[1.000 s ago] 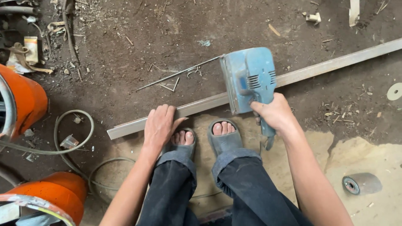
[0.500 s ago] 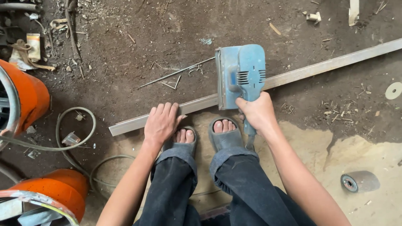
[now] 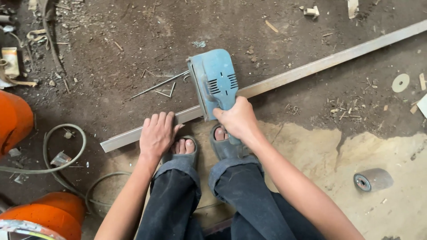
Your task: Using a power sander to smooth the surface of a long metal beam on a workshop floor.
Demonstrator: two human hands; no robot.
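Observation:
A long grey metal bar (image 3: 311, 66) lies slantwise across the dirt floor. My left hand (image 3: 156, 134) presses flat on it near its left end, fingers spread. My right hand (image 3: 238, 120) grips the handle of a blue power tool (image 3: 214, 83) that sits on the bar just right of the left hand. My two feet in grey sandals (image 3: 226, 146) stand right behind the bar, below the hands.
Two orange rounded objects (image 3: 15, 120) and a grey hose (image 3: 62, 151) lie at the left. A small grey roller (image 3: 372, 180) rests at the right on pale ground, and a round disc (image 3: 400, 82) lies beyond the bar. Thin wire and scraps litter the soil.
The blue tool and my right hand have slid left along the bar, closer to my left hand. The left hand stays pressed on the bar.

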